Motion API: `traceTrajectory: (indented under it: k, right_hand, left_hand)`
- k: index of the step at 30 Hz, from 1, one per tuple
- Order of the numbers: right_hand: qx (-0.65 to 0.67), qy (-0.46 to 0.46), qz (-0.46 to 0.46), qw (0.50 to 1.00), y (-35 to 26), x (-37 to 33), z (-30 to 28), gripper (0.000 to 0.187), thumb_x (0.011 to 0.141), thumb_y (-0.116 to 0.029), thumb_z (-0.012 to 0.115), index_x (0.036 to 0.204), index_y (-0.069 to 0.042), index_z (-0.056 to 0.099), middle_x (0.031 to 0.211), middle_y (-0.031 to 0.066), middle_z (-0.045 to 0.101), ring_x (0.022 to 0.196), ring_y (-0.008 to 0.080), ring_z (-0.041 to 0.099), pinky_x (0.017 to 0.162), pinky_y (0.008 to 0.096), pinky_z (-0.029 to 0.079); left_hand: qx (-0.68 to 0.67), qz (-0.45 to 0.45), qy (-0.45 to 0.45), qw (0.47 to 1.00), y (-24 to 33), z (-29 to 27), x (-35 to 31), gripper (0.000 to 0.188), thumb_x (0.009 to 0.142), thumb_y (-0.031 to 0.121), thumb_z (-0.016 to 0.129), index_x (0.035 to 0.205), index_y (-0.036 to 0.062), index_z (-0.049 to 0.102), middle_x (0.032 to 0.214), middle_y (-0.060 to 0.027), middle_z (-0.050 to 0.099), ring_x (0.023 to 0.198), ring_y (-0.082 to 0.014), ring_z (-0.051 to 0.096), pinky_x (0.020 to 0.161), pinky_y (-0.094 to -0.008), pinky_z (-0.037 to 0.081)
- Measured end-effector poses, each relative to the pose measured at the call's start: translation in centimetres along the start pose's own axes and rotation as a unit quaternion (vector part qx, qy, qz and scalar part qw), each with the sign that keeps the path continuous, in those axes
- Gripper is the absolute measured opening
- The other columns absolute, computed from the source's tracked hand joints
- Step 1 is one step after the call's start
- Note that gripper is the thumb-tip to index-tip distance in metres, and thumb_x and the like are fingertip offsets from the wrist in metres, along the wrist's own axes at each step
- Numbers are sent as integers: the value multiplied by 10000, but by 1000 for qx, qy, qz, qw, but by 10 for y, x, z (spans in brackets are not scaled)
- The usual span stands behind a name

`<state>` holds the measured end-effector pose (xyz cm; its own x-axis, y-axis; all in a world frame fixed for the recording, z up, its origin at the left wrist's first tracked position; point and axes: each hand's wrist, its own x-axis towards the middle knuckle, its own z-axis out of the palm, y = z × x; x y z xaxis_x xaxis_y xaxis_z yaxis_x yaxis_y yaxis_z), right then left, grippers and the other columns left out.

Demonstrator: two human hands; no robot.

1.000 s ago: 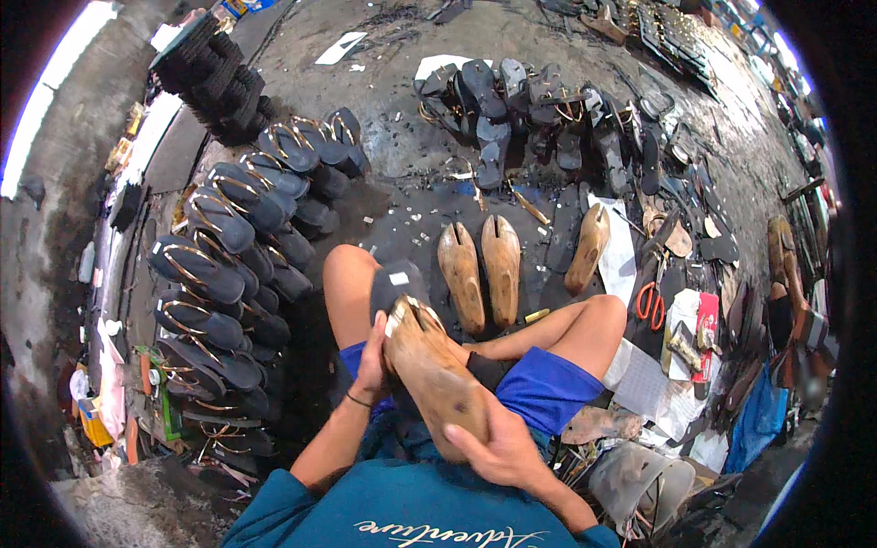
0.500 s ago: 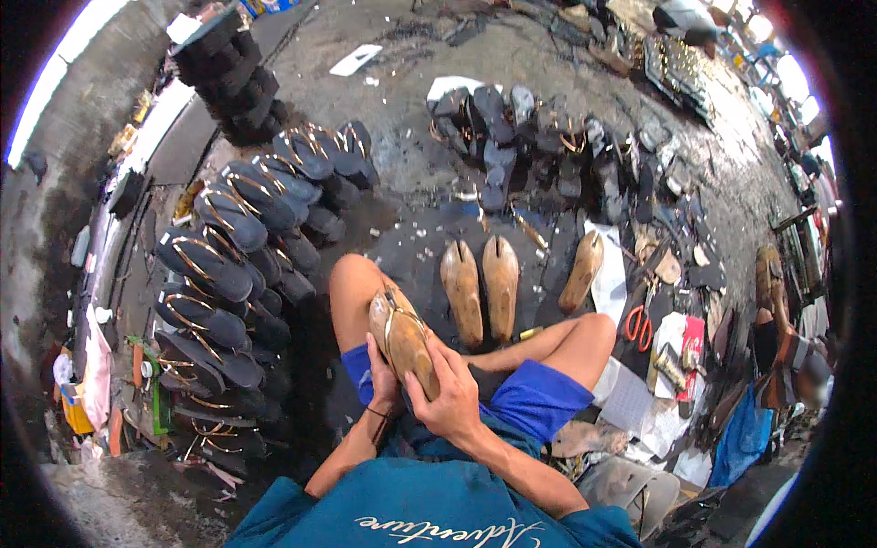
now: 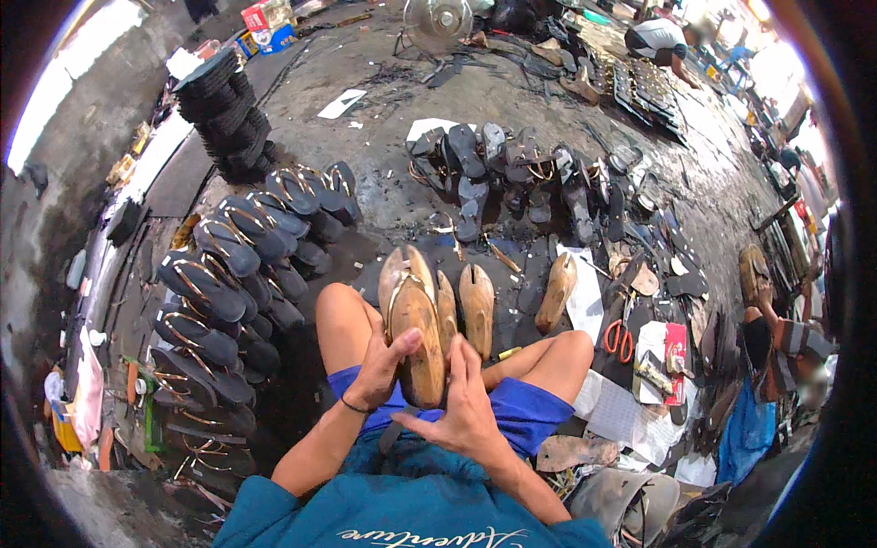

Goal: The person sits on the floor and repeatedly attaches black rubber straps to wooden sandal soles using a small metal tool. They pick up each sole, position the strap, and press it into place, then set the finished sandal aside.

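Observation:
A wooden shoe last (image 3: pixel 417 352) with thin gold straps across its toe part is upright in front of my lap, toe pointing away. My left hand (image 3: pixel 376 373) is closed round its left side, thumb pressed on top. My right hand (image 3: pixel 466 411) is at the heel end, fingers stretched along the right side and thumb spread below the heel. A dark strip shows by that thumb; what it belongs to is hidden. Beyond the held last, other wooden lasts (image 3: pixel 476 306) lie on the floor, one partly covered. Another last (image 3: pixel 556 294) lies farther right on white paper.
Rows of black thong sandals (image 3: pixel 206 288) fill the left side, with a stack of black soles (image 3: pixel 219 114) behind. More dark footwear (image 3: pixel 470 173) stands ahead. Orange-handled scissors (image 3: pixel 618 340) and scraps lie right. A fan (image 3: pixel 438 26) and another person (image 3: pixel 658 41) are far off.
The held last has moved away from me and turned more upright. My left thumb now lies on top of it, while my right hand has slid to the heel and spread. The view has tilted up.

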<state>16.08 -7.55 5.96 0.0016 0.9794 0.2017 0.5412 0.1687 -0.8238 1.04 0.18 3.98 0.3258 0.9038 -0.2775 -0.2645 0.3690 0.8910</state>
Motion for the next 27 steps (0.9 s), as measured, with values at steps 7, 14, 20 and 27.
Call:
traceTrajectory:
  k: [7,14,20,27]
  right_hand:
    - [52,-62,44,996,17,-33,3,889,736,-356,862,1400,44,426,1205,221,633,1148,342,627,920,421,523]
    - [503,-148,274,806,12,-76,-14,321,1106,-331,401,1000,-63,543,855,-42,479,758,61,412,686,237,383]
    - [611,-235,313,688,-10,-89,-37,342,1075,-383,471,874,-108,493,748,-71,413,647,42,349,566,229,295]
    - [618,-278,175,714,8,-81,5,450,1042,-478,498,1111,-39,572,865,-8,494,761,91,464,699,269,404]
  left_hand:
    - [7,-100,-12,995,-12,-11,-9,914,868,533,725,1485,3,308,1340,-119,527,1237,-218,521,1076,-379,424]
    - [-64,-95,-118,986,28,14,-101,1430,564,712,869,1577,20,135,1504,-137,401,1384,-244,419,1158,-406,331]
    - [-126,-87,-130,980,-7,-19,-151,1506,505,602,940,1583,23,62,1547,-154,326,1419,-265,372,1181,-417,284]
    - [-97,-78,-324,938,40,4,-119,1517,503,539,972,1575,17,35,1506,-194,367,1407,-301,384,1162,-432,308]
